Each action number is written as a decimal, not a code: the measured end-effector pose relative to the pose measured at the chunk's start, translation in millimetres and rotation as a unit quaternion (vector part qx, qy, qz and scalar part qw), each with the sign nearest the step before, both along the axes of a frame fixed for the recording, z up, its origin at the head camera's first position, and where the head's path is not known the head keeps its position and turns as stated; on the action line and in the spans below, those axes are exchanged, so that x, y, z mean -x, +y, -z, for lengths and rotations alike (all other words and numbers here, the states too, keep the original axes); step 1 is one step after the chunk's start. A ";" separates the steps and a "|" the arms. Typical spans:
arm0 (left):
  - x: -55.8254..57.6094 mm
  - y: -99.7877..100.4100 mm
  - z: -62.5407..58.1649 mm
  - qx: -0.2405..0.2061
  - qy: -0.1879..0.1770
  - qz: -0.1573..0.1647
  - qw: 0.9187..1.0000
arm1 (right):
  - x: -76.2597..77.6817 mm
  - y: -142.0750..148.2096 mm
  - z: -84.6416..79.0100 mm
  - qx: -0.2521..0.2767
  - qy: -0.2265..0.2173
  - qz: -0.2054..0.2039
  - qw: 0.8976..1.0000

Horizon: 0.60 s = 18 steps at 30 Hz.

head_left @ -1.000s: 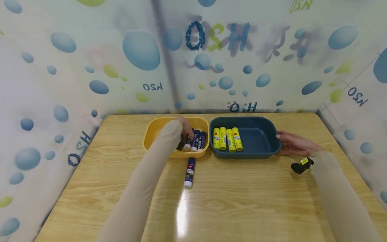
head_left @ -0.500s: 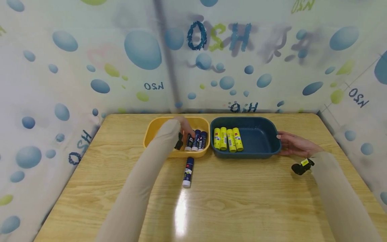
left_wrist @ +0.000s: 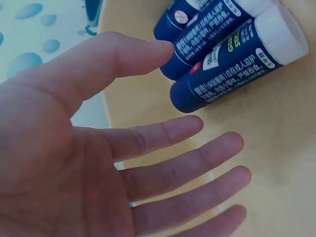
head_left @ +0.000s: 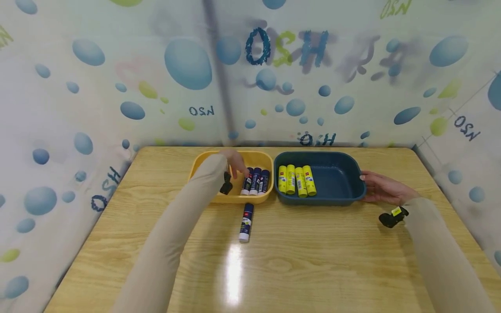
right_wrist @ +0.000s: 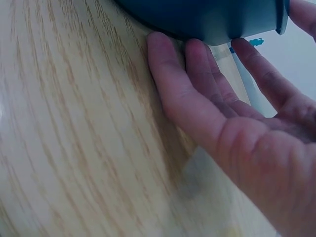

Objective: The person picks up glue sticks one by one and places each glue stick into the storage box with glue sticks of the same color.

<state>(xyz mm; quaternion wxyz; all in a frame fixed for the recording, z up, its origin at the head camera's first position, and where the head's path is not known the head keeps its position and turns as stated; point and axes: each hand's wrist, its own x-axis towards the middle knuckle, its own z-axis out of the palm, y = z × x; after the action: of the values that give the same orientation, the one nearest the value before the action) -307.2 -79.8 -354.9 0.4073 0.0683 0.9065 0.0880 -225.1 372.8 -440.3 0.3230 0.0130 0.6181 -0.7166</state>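
In the yellow tray (head_left: 219,199), my left hand (head_left: 234,162) hovers with fingers spread and nothing held. Dark blue glue sticks (left_wrist: 237,59) with white ends lie side by side at the tray's right, close to my thumb; the left wrist view cannot show whether the thumb touches one. Another blue glue stick (head_left: 245,222) lies on the table in front of the tray. My right hand (head_left: 385,188) rests against the right end of the dark blue tray (head_left: 336,201), its fingers (right_wrist: 170,64) lightly bent along the outer wall and the thumb at the rim.
Several yellow glue sticks (head_left: 299,181) lie in a row at the left of the blue tray. Both trays stand side by side near the back edge of the wooden table (head_left: 313,261). A patterned curtain (head_left: 297,78) hangs behind.
My left hand has drawn back a little to the left from the blue glue sticks, showing more of them. The right hand stays at the blue tray. The head view has shifted slightly.
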 end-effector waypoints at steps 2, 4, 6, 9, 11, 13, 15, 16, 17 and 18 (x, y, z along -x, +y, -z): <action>-2.5 0.3 -1.1 -0.019 0.003 -0.034 0.999 | 0.3 1.3 0.7 0.007 0.001 -0.003 1.000; -5.4 1.1 -2.0 -0.027 0.010 -0.056 0.998 | 0.0 2.5 1.0 0.014 0.004 -0.009 1.000; -8.0 1.5 -2.9 -0.032 0.015 -0.070 0.997 | -0.3 3.4 1.1 0.020 0.005 -0.015 1.000; -11.9 1.1 -4.7 -0.039 0.019 -0.083 0.996 | -0.7 2.7 -0.3 0.021 0.006 -0.017 1.000; -14.2 0.5 -6.4 -0.047 0.018 -0.088 0.995 | -0.6 1.8 -1.0 0.015 0.004 -0.013 1.000; -16.6 -0.3 -8.6 -0.055 0.016 -0.093 0.994 | -0.6 0.8 -1.6 0.008 0.003 -0.010 1.000; -19.3 -0.8 -11.0 -0.059 0.016 -0.093 0.994 | -0.5 0.4 -1.2 0.005 0.003 -0.008 1.000; -20.6 -1.2 -12.2 -0.059 0.017 -0.092 0.994 | -0.3 0.3 -0.8 0.006 0.002 -0.007 1.000; -22.1 -1.5 -13.4 -0.059 0.017 -0.089 0.994 | -0.4 0.2 -0.7 0.006 0.002 -0.006 1.000; -23.5 -2.0 -14.5 -0.059 0.018 -0.086 0.994 | -0.4 0.3 -0.5 0.006 0.002 -0.006 1.000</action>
<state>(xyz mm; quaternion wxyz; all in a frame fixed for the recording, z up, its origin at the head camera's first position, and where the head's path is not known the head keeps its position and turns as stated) -283.7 -81.8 -340.4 0.3769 0.0157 0.9095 0.1749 -224.7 373.1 -439.8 0.3260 0.0061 0.6143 -0.7186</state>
